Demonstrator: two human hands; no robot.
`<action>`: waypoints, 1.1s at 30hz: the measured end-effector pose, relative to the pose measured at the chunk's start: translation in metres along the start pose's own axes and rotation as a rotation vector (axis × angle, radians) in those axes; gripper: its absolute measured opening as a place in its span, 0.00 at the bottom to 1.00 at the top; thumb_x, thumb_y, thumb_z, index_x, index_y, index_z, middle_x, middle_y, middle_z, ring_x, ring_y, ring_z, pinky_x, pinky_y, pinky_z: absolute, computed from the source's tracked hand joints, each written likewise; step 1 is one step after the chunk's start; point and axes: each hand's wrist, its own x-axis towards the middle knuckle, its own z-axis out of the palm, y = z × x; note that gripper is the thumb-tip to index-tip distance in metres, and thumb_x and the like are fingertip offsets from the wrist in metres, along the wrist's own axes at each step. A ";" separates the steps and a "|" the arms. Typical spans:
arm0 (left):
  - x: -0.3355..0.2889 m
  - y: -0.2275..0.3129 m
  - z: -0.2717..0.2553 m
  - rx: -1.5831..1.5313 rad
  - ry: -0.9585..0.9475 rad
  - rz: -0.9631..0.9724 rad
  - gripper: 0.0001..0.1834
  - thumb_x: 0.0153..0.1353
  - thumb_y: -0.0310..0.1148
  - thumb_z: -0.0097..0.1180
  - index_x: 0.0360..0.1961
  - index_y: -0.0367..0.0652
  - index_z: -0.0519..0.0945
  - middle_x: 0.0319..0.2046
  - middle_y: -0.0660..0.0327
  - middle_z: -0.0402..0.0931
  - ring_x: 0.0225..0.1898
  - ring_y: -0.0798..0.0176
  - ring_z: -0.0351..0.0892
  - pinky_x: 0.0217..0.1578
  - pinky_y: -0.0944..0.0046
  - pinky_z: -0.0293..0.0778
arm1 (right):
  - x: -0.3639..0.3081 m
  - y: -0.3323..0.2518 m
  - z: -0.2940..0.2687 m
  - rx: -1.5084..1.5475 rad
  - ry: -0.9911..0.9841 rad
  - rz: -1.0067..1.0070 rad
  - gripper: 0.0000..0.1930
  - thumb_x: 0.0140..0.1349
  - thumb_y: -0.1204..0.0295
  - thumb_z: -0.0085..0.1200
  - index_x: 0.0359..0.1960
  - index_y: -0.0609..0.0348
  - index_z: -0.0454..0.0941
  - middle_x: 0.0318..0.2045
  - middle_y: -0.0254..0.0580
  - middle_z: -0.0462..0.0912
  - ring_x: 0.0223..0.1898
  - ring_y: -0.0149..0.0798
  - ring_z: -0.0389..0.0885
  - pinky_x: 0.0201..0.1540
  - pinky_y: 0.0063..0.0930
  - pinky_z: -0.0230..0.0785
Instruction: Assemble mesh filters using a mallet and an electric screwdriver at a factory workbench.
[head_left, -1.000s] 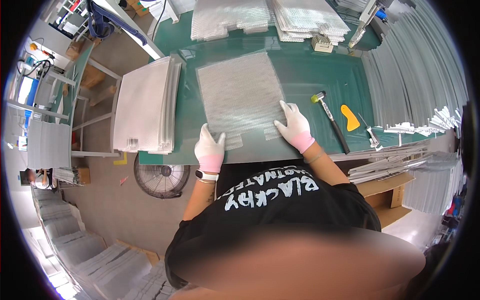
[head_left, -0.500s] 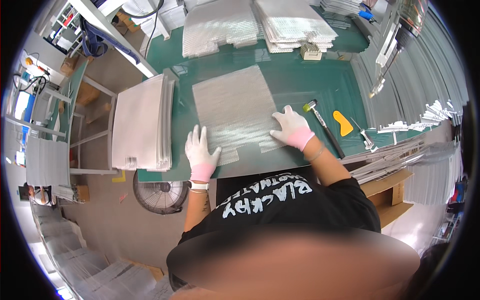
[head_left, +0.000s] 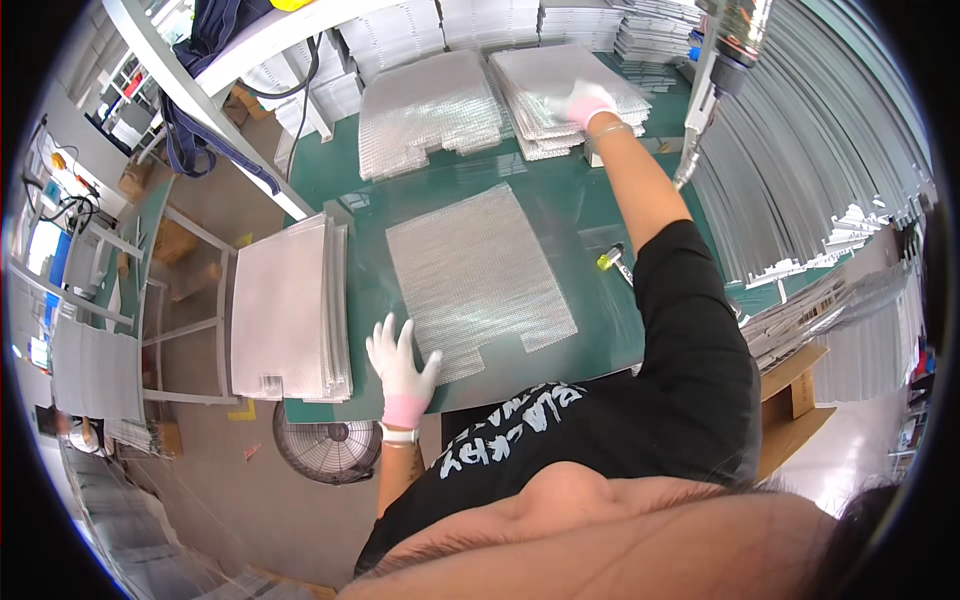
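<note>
A silvery, fine-textured rectangular sheet (head_left: 480, 270) with notches along its near edge lies flat on the green tabletop. At its near left corner rests my left hand (head_left: 402, 372), white-gloved with a pink cuff, fingers spread and holding nothing. Far across the table, my right hand (head_left: 584, 104), gloved alike, lies on top of the back right stack of silvery sheets (head_left: 520, 70). Its fingers are smeared, so I cannot see whether they grip a sheet. Beside that stack stands another pile of silvery sheets (head_left: 430, 105).
White sheets (head_left: 280, 310) are stacked at the table's left edge. A mallet (head_left: 612, 259) with a yellow-green face lies partly behind my right arm. A power driver (head_left: 738, 60) hangs at the right before tall grey strips (head_left: 810, 150). White stacks (head_left: 490, 22) line the back; a fan (head_left: 330, 448) stands below.
My right hand has left the sheet's near right side and reached forward to the back right stack. The left hand stays by the sheet's corner. My arm now covers the yellow scraper.
</note>
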 end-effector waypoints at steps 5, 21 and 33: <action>-0.019 -0.003 -0.001 -0.116 0.038 -0.012 0.35 0.54 0.36 0.65 0.62 0.39 0.69 0.67 0.45 0.59 0.69 0.42 0.56 0.69 0.42 0.49 | -0.036 0.021 -0.024 0.722 0.546 -0.046 0.46 0.53 0.44 0.64 0.62 0.73 0.66 0.55 0.68 0.75 0.58 0.52 0.76 0.61 0.42 0.68; 0.011 0.090 -0.006 -1.264 0.492 -0.281 0.18 0.70 0.24 0.47 0.60 0.29 0.71 0.50 0.47 0.78 0.44 0.59 0.81 0.45 0.67 0.76 | -0.374 -0.041 0.063 0.560 0.344 -0.768 0.43 0.45 0.53 0.71 0.64 0.54 0.69 0.67 0.72 0.56 0.70 0.71 0.52 0.69 0.60 0.49; 0.002 0.035 -0.010 -0.464 0.032 -0.403 0.48 0.48 0.34 0.73 0.69 0.38 0.60 0.44 0.49 0.78 0.27 0.65 0.77 0.32 0.67 0.77 | -0.346 0.009 0.089 0.602 0.077 -0.354 0.40 0.53 0.69 0.65 0.69 0.57 0.63 0.36 0.42 0.78 0.32 0.38 0.77 0.39 0.29 0.72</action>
